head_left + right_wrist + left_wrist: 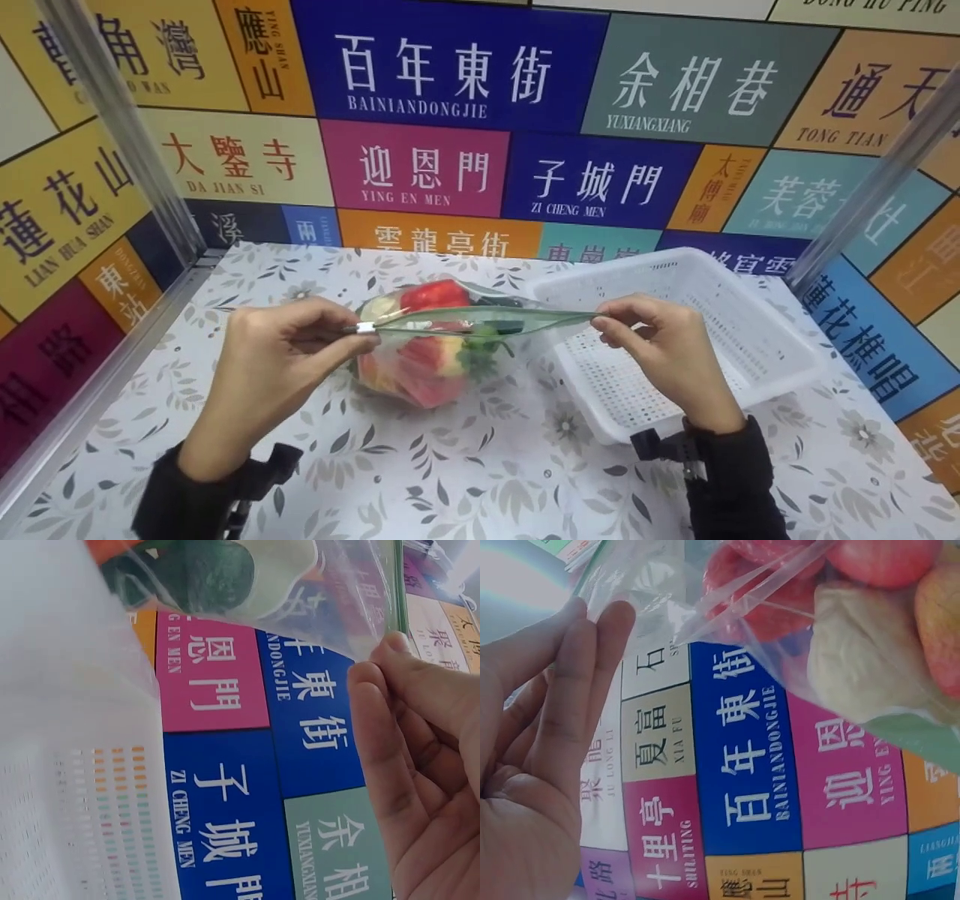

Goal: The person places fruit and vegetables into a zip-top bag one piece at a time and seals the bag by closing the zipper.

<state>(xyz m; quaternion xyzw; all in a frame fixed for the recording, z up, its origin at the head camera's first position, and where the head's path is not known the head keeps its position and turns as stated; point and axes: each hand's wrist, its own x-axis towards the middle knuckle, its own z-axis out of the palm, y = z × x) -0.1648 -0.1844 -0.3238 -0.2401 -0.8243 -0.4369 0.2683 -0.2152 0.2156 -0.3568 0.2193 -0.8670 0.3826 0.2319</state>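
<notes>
A clear zip bag (431, 382) full of red, yellow, pale and green produce-like pieces hangs between my hands. Its green rim runs across the head view, its two edges slightly parted in the middle. At the rim's left end my left hand (274, 360) pinches the bag between thumb and fingers, right by a small white slider (365, 328). My right hand (667, 345) pinches the opposite corner with thumb and forefinger. Through the film, the left wrist view shows round red pieces (889, 561) and a pale lumpy piece (866, 652); a dark green piece (217, 577) shows in the right wrist view.
A white perforated plastic basket (675, 274) stands to the right, behind and beside my right hand. The table (450, 487) has a leaf-patterned cover. Colourful sign panels (450, 67) form the walls, with clear posts (870, 180) at the corners.
</notes>
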